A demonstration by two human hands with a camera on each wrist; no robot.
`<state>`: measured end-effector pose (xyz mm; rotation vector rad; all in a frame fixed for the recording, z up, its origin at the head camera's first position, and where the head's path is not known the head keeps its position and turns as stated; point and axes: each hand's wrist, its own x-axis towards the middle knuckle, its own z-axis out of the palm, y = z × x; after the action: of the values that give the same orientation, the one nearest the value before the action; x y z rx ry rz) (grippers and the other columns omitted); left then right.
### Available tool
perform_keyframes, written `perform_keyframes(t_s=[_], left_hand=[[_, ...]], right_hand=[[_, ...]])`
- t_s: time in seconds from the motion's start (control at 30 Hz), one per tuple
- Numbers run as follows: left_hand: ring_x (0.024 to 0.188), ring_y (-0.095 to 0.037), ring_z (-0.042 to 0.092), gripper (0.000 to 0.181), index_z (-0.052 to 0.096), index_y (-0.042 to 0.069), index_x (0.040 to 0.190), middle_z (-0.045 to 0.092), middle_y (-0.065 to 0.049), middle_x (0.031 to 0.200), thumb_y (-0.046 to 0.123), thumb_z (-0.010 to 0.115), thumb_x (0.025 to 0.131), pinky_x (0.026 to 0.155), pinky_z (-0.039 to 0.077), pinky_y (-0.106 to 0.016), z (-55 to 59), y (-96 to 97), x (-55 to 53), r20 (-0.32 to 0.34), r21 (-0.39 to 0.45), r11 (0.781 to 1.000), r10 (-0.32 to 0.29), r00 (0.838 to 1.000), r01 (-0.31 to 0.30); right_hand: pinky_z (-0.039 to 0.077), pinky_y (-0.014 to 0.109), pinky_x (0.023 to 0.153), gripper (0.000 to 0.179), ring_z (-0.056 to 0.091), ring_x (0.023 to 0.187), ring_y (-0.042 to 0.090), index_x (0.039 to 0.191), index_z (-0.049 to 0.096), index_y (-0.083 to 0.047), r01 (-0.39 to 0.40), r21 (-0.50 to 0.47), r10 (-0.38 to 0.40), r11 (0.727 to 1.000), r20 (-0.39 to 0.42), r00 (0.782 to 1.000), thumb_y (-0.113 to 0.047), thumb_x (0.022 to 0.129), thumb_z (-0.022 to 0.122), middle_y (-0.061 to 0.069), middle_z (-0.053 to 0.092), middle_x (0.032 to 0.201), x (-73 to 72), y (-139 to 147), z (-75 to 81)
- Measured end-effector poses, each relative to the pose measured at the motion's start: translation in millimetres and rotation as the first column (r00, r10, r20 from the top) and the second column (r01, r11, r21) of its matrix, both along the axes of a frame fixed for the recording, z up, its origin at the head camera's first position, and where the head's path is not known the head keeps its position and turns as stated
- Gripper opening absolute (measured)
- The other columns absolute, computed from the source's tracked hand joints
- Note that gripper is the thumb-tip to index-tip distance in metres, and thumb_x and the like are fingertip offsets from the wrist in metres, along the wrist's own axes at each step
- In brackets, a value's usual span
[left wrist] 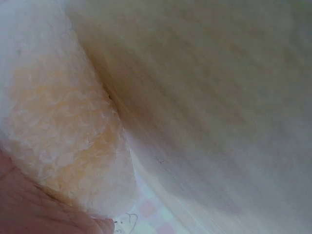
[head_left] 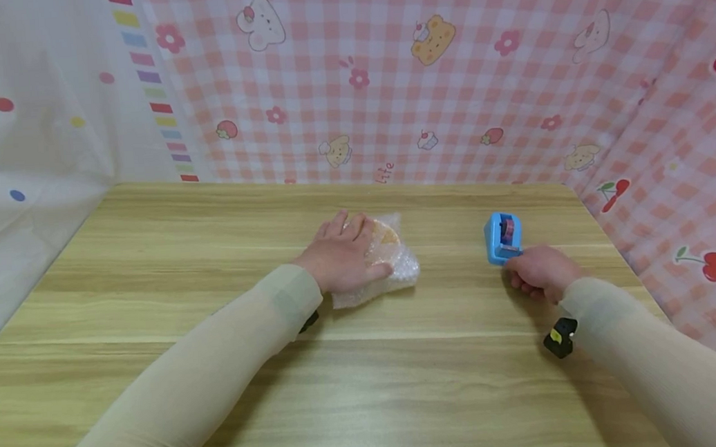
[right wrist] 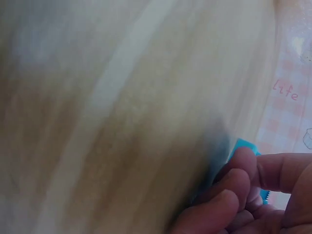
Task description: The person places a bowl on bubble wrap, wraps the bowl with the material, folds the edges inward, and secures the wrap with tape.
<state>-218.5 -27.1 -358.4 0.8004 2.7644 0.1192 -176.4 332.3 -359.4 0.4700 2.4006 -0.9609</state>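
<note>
My left hand (head_left: 343, 256) lies with spread fingers on a bubble-wrapped package (head_left: 403, 267), pressing it against the table. Something orange-yellow shows through the wrap (left wrist: 58, 117) in the left wrist view; its kind cannot be made out. To the right stands a small blue tape dispenser (head_left: 494, 238) with a reddish roll of tape (head_left: 507, 229) in it. At its front end, my right hand (head_left: 543, 271) has its fingers curled, with thumb and forefinger pinching the tape's end. The fingers hide most of that tape. In the right wrist view the dispenser's serrated cutter (right wrist: 266, 196) peeks out behind them.
Both hands work over a wood-grain table (head_left: 369, 389). A pink checked cloth (head_left: 348, 79) hangs along its back and right side, and a white dotted cloth (head_left: 35, 149) on the left. Dark wrist cameras (head_left: 561, 338) sit under the sleeves.
</note>
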Motion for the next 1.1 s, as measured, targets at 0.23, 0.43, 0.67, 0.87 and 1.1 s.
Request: perform_keyframes(t_s=[0.23,0.43,0.67,0.87,1.1], left_hand=[[0.165,-0.038,-0.005,0.102,0.002,0.01,0.17,0.0,-0.009,0.179,0.079,0.029,0.1,0.134,0.007,-0.055,0.9,0.8,0.6,-0.004,-0.011,1.0,0.003,1.0,-0.003],[0.165,-0.037,-0.005,0.102,0.001,0.011,0.17,-0.001,-0.008,0.18,0.079,0.029,0.1,0.134,0.006,-0.054,0.3,0.4,0.7,-0.002,-0.013,1.0,0.01,1.0,-0.01],[0.165,-0.038,-0.005,0.103,0.002,0.011,0.17,-0.001,-0.008,0.18,0.08,0.029,0.1,0.134,0.006,-0.055,-0.5,0.5,0.3,-0.006,-0.013,1.0,0.012,1.0,-0.012],[0.165,-0.037,-0.005,0.103,0.002,0.011,0.171,-0.001,-0.008,0.18,0.08,0.03,0.099,0.134,0.006,-0.055,-1.8,0.9,-0.7,-0.008,-0.014,1.0,0.015,1.0,-0.015],[0.165,-0.037,-0.006,0.103,0.002,0.011,0.171,-0.001,-0.007,0.18,0.08,0.029,0.1,0.134,0.006,-0.055,-2.4,1.2,-1.4,-0.001,-0.019,1.0,0.013,1.0,-0.014]], right_hand=[[0.05,0.028,0.067,0.028,0.055,0.073,0.016,0.09,0.065,-0.003,-0.107,0.035,0.108,0.994,-0.038,0.993,-0.023,0.107,0.054,0.0,0.061,0.078,5.2,-1.3,7.5],[0.051,0.029,0.068,0.024,0.057,0.074,0.018,0.095,0.069,0.0,-0.216,0.102,0.223,0.971,-0.066,0.973,-0.019,0.105,0.059,0.003,0.063,0.079,7.8,-4.5,12.6],[0.044,0.029,0.064,0.027,0.053,0.07,0.017,0.086,0.067,-0.004,-0.319,0.226,0.351,0.92,-0.117,0.929,-0.022,0.104,0.061,0.0,0.056,0.073,8.9,-15.7,19.3],[0.047,0.035,0.067,0.023,0.056,0.075,0.021,0.092,0.071,-0.003,-0.383,0.394,0.479,0.836,-0.182,0.859,-0.022,0.102,0.063,0.004,0.064,0.08,11.1,-31.0,27.1],[0.054,0.038,0.075,0.028,0.064,0.086,0.024,0.117,0.073,0.001,-0.376,0.402,0.488,0.835,-0.224,0.844,-0.021,0.107,0.059,0.011,0.076,0.098,14.8,-48.0,36.1]])
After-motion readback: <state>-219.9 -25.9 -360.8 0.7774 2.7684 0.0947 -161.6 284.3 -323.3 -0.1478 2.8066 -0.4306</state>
